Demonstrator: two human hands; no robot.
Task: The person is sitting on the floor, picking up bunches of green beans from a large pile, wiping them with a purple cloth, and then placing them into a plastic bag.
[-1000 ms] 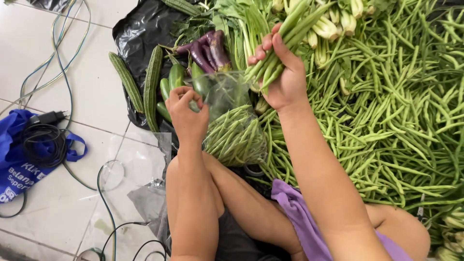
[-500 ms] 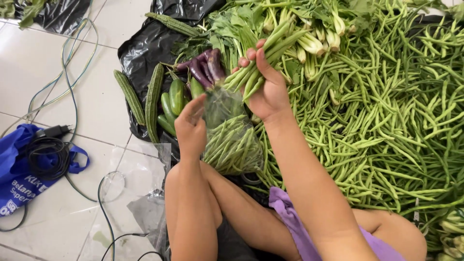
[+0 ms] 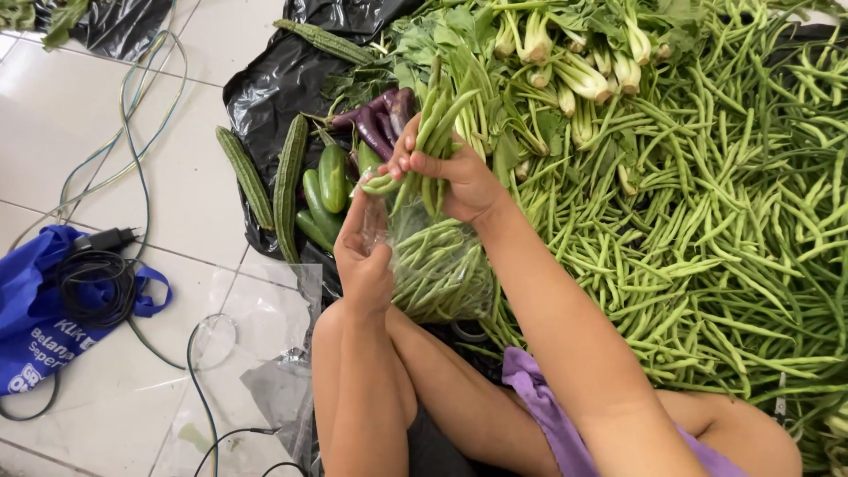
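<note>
My right hand [image 3: 459,181] grips a bunch of green beans [image 3: 433,132], their lower ends right at the mouth of a clear plastic bag [image 3: 442,265]. The bag is partly filled with green beans and rests against my knee. My left hand [image 3: 362,256] pinches the bag's rim and holds it open. A large heap of loose green beans [image 3: 707,221] spreads to the right on black plastic sheeting [image 3: 274,79].
Purple eggplants [image 3: 380,119], cucumbers [image 3: 331,177], ridged gourds [image 3: 287,185] and leafy greens with white stalks [image 3: 574,62] lie beyond the bag. On the white tiled floor at left are a blue cloth bag [image 3: 44,309], coiled cables [image 3: 93,283] and empty clear plastic bags [image 3: 265,336].
My right hand has brought the bunch of beans from the heap down and left to the bag's mouth. My left hand stayed on the bag's rim.
</note>
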